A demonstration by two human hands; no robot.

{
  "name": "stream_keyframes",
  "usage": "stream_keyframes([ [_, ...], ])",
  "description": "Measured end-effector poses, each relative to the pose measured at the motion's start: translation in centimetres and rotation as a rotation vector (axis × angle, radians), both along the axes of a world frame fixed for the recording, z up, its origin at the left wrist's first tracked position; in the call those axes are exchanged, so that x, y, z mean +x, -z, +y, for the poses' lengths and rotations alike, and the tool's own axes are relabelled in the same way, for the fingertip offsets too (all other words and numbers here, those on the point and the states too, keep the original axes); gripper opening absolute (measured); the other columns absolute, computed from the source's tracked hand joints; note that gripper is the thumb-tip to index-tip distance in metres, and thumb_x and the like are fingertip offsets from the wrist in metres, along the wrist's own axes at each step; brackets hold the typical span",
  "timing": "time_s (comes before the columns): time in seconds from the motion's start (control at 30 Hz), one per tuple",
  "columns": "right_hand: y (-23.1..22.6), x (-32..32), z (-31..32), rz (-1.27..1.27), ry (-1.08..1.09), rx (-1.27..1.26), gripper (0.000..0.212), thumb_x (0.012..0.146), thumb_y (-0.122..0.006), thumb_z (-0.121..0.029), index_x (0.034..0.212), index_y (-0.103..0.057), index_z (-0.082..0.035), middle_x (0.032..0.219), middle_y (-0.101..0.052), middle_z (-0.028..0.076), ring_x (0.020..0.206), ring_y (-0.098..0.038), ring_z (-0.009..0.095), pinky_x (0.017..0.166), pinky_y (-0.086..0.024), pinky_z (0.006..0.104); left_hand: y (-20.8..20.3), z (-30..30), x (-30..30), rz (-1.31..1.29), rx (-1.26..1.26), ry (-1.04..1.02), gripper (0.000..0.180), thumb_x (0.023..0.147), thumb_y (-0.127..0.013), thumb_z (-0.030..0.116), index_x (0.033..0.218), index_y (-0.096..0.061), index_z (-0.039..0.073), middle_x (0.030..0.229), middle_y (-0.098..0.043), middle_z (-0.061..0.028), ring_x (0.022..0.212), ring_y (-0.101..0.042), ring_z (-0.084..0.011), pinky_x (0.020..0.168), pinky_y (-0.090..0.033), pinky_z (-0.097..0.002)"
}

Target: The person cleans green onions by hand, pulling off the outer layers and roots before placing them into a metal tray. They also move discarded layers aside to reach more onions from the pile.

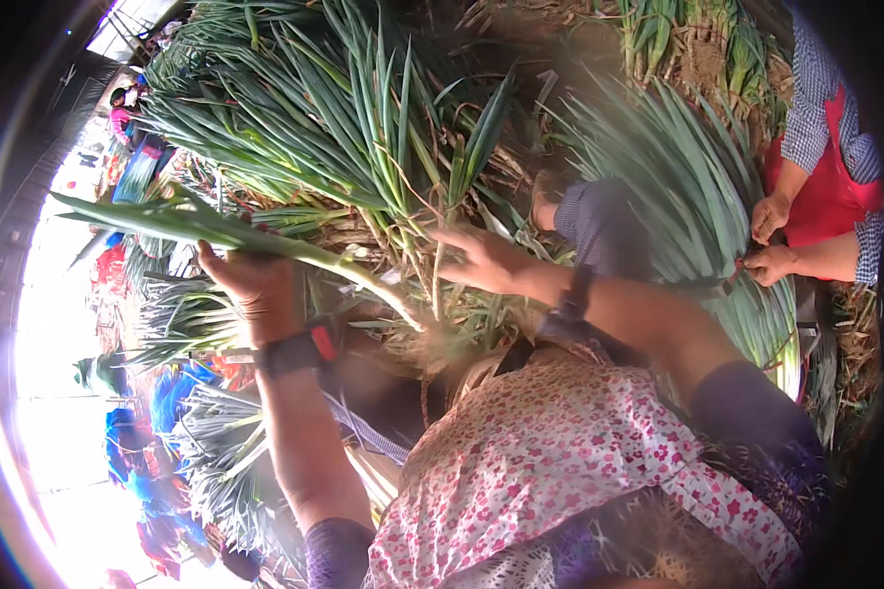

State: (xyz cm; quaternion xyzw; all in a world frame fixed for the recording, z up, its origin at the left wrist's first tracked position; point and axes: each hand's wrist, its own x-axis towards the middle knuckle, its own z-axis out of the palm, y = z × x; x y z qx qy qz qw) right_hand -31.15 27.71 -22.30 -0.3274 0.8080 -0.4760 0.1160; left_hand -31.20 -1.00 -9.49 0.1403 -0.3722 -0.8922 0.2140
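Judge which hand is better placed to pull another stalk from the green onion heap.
Right, probably: the right hand is open at the green onion heap, while the left hand is already closed around a green onion stalk.

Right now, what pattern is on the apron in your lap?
White with small pink and red flowers, on the apron; the head view shows it.

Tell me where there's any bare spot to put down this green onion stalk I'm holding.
Hardly any. The left hand grips the stalk and the right hand reaches into the heap of green onions, which fills the middle. A co-worker's bundle takes the right. Only the floral apron over your lap lies uncovered.
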Motion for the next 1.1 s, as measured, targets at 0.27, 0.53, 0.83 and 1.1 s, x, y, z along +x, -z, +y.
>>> stream_keyframes([
  [0.27,-4.6,-1.8,-9.2,-0.011,0.005,-0.462,0.034,0.081,-0.064,-0.011,0.112,-0.056,-0.002,0.090,-0.063,0.011,0.079,-0.059,0.016,0.070,-0.049,0.0277,4.3,5.9,1.0,0.197,-0.264,0.225,0.036,0.090,-0.049,0.014,0.123,-0.041,0.001,0.114,-0.055,-0.0094,0.109,-0.049,-0.0221,0.094,-0.039,-0.0365],
  [0.53,-5.3,-1.0,-9.4,-0.012,0.093,-0.370,0.020,0.081,-0.062,-0.009,0.099,-0.062,-0.002,0.086,-0.067,0.011,0.079,-0.064,0.020,0.072,-0.051,0.0295,8.6,4.3,2.1,0.117,-0.115,0.332,0.028,0.092,-0.050,0.022,0.115,-0.051,0.006,0.109,-0.057,-0.0061,0.105,-0.051,-0.0213,0.094,-0.038,-0.0362],
  [0.83,-4.2,2.0,-7.0,-0.390,-0.313,-0.391,0.026,0.094,-0.049,-0.025,0.111,-0.054,-0.006,0.094,-0.057,0.001,0.087,-0.052,0.010,0.079,-0.043,0.0254,11.5,-1.2,2.2,0.035,0.021,0.079,0.015,0.092,-0.048,0.022,0.097,-0.048,0.008,0.080,-0.049,-0.0045,0.064,-0.048,-0.0163,0.060,-0.044,-0.0310],
  [1.1,-3.7,5.2,5.2,-0.719,-0.388,0.105,0.048,0.089,-0.048,-0.049,0.095,-0.060,-0.004,0.072,-0.056,0.004,0.066,-0.051,0.013,0.061,-0.044,0.0299,9.6,-10.6,3.5,-0.185,-0.261,-0.470,0.025,0.090,-0.049,0.035,0.092,-0.052,0.010,0.077,-0.055,-0.0040,0.060,-0.051,-0.0161,0.053,-0.046,-0.0315],
])
